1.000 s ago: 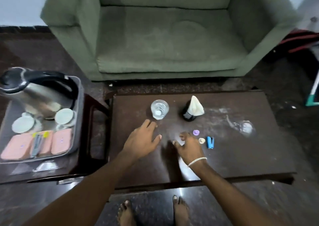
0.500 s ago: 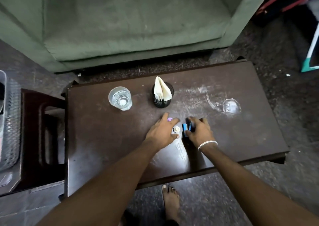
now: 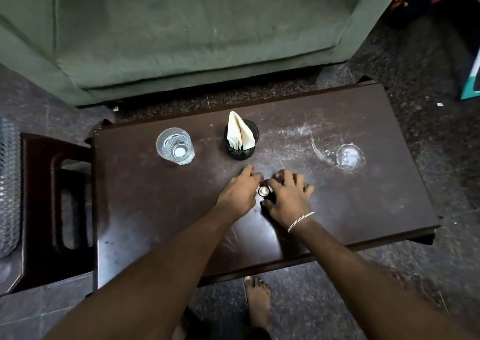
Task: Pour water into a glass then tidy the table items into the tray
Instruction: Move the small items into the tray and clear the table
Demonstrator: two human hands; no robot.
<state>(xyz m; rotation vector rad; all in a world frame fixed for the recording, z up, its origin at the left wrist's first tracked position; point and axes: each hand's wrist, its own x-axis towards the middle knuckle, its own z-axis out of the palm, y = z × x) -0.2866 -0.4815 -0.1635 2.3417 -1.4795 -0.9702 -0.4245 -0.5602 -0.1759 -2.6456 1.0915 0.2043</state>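
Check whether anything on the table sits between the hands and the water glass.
Nothing visible does. The left hand and right hand rest together around a small round cap, and bare tabletop lies between them and the water glass. The black napkin holder stands beside that line, off to the right of the glass.

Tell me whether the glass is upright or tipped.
Upright: the glass stands on the table, round rim upward, water inside.

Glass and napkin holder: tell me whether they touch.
Apart. The head view shows bare dark tabletop between the glass of water and the black napkin holder.
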